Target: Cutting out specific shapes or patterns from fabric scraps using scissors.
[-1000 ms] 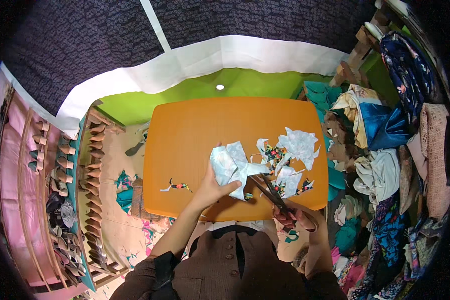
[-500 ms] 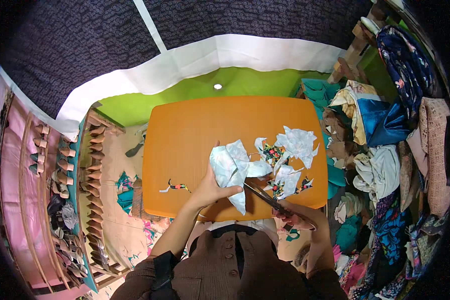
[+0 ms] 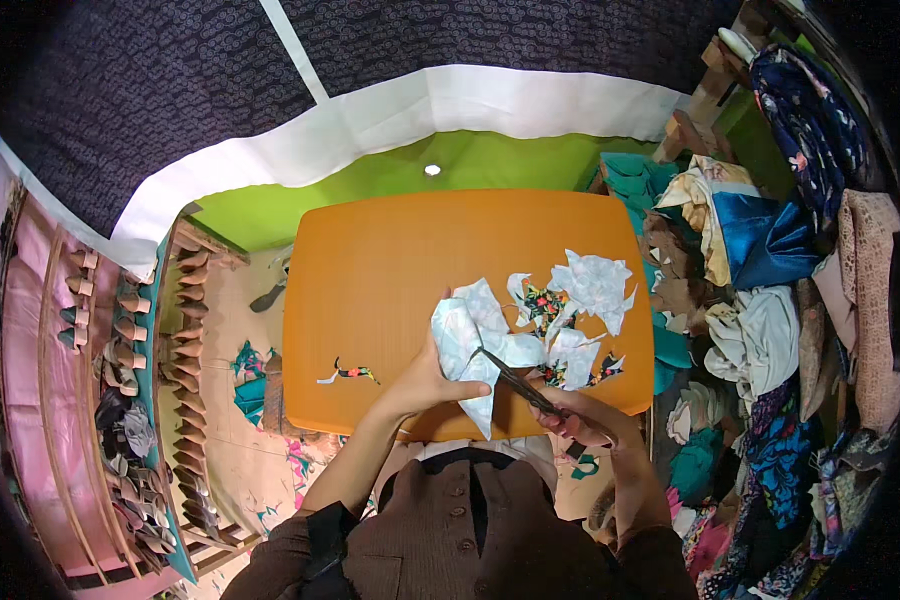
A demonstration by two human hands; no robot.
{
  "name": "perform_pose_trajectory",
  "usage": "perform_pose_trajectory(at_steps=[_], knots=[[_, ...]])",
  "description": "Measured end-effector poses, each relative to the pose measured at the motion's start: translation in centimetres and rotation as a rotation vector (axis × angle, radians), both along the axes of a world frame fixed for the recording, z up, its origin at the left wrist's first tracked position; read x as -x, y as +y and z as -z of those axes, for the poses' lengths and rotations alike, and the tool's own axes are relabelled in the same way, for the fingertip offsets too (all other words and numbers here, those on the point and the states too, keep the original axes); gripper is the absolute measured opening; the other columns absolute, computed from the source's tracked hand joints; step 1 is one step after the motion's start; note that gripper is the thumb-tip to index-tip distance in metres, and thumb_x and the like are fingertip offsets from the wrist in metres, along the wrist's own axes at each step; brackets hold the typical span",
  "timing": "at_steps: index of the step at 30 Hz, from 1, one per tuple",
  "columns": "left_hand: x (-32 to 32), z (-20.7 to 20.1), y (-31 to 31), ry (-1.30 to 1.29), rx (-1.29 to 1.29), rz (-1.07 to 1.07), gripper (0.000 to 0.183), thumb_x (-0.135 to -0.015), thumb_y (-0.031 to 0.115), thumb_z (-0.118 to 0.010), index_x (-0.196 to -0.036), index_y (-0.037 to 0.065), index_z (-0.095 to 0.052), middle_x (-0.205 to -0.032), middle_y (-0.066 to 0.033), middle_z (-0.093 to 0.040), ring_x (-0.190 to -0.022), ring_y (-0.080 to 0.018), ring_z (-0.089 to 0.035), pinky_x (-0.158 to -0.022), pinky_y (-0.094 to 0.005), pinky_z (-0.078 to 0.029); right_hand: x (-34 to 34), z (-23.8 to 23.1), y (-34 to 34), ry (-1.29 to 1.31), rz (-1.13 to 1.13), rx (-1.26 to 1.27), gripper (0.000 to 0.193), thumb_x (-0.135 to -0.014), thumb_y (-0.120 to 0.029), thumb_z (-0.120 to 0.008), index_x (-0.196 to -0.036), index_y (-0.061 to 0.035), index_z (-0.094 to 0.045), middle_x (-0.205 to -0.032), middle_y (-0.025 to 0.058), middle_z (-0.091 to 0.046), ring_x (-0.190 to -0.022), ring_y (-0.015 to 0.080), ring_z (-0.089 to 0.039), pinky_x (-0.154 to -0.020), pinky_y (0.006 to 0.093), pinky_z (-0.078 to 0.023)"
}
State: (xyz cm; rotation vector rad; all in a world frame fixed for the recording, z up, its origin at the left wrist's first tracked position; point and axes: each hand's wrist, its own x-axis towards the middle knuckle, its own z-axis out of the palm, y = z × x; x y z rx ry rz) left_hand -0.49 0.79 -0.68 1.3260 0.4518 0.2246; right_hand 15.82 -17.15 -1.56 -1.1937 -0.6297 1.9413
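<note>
Left hand: my left hand (image 3: pixel 425 383) is pinching a pale printed cloth piece (image 3: pixel 473 340), fingers closed on its lower edge, holding it just above the near side of the orange table (image 3: pixel 370 270).
Right hand: my right hand (image 3: pixel 588 420) is gripping dark scissors (image 3: pixel 518 382), fingers curled through the handles; the blades are biting into the cloth.
Scraps: cut cloth scraps (image 3: pixel 580 310) are lying just right of the cloth.
Small offcut: a thin patterned sliver (image 3: pixel 348 373) is lying well left.
Surroundings: folded fabrics (image 3: pixel 770 300) are piling up at the right.
</note>
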Motion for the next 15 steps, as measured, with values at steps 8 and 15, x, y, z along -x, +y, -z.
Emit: perform_pose_trajectory(at_steps=[8,15], knots=[[0.6,0.4,0.0,-0.019,0.172,-0.121,0.107,-0.061,0.015,-0.075,-0.133,0.007,0.004,-0.131,-0.0149,-0.021,-0.122,-0.0240,-0.022,-0.099,-0.0342,-0.020,0.4,-0.1,0.2,0.237,0.162,0.151,0.018,-0.087,-0.023,-0.040,-0.080,-0.0079,-0.046,-0.063,-0.0055,-0.041,-0.045,-0.0014,-0.036,-0.039,0.0103,-0.027],[1.9,2.2,0.1,0.005,-0.080,-0.436,0.059,-0.080,0.013,-0.056,-0.126,0.005,-0.019,-0.107,-0.0130,-0.044,-0.090,-0.0154,-0.047,-0.076,-0.0271,-0.040,0.9,-1.1,0.9,0.202,0.181,0.236,0.025,-0.087,-0.027,-0.038,-0.071,-0.0079,-0.040,-0.059,-0.0046,-0.035,-0.045,0.0006,-0.031,-0.036,0.0118,-0.022]])
